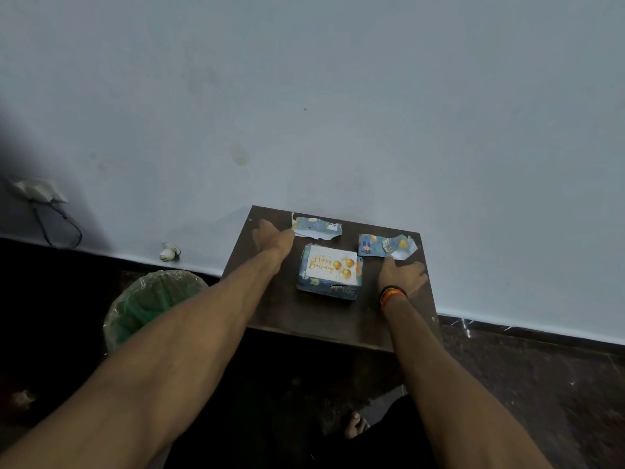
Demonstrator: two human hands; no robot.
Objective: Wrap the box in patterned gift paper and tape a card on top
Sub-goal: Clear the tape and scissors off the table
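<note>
Green plastic-lined waste bin [152, 304] seen at 8 o'clock of dark brown wooden table [304, 319], white wall socket with black cable [39, 192] at 9 o'clock, small white rounded object [168, 252] on floor by pale blue wall [338, 113]

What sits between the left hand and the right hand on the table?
In the head view, the wrapped box with its Happy Birthday card sits between the left hand and right hand.
</note>
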